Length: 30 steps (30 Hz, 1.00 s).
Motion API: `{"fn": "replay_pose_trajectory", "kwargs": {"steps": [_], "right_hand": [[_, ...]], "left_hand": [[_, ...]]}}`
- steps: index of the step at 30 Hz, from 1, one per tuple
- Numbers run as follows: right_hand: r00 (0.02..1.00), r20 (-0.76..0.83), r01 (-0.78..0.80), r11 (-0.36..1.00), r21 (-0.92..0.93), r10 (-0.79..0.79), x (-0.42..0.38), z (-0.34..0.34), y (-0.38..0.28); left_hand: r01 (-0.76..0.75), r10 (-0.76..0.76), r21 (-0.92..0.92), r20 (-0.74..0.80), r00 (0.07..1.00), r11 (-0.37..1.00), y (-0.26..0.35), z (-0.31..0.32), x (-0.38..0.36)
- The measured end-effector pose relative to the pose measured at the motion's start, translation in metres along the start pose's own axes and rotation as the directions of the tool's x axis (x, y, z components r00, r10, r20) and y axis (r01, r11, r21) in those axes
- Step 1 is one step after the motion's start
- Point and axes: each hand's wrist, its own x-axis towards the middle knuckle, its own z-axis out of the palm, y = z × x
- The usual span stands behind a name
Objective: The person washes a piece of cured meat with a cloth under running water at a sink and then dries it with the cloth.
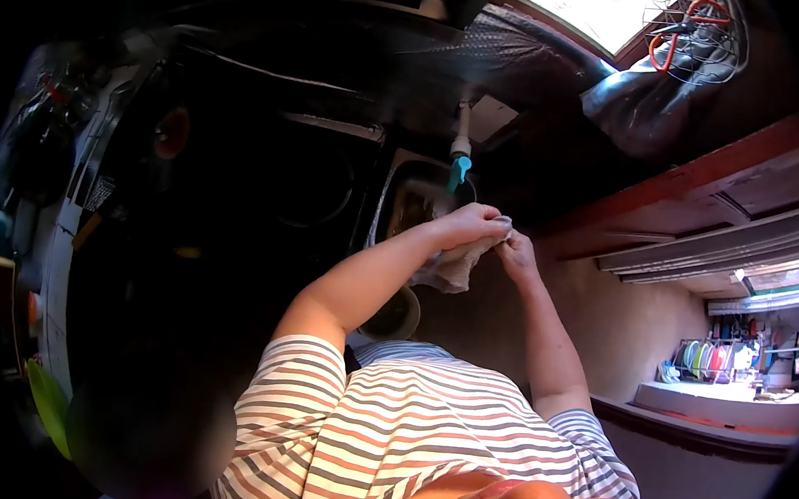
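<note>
Both hands meet over the sink [402, 178], holding a pale cloth [458, 264] between them. The left hand [470, 225] is closed in a fist round the cloth's upper end, its grip tight on the fabric. The right hand [518, 252] pinches the same end from the other side, fingers narrow on the cloth and touching the left hand's knuckles. The rest of the cloth hangs bunched below the left wrist, above the sink's near edge. Just beyond the hands a tap [460, 157] with a teal spout points down into the sink. A round bowl [394, 315] sits under the left forearm, near the striped shirt [407, 424]. To the left lies a dark stove [267, 177], too dim to make out in detail. Far right, well apart from the hands, a rack of coloured plates [718, 359] stands on a lit counter [729, 402]. Wooden shelves [694, 213] run along the wall above it.
</note>
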Motion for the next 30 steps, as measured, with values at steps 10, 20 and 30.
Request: {"fn": "replay_pose_trajectory", "kwargs": {"steps": [10, 20, 30], "right_hand": [[1.0, -0.029, 0.008, 0.999, 0.045, -0.006, -0.052, -0.062, -0.046], [0.941, 0.072, 0.32, 0.806, -0.497, -0.329, -0.083, -0.027, -0.154], [0.919, 0.381, -0.354, 0.214, 0.91, -0.099, -0.02, -0.034, -0.114]], "left_hand": [[0.309, 0.18, 0.888, -0.384, 0.906, 0.339, -0.009, 0.027, -0.011], [-0.267, 0.449, 0.466, -0.341, 0.825, 0.844, -0.08, 0.079, 0.069], [-0.402, 0.326, -0.914, -0.364, 0.873, 0.057, -0.065, 0.065, 0.087]]}}
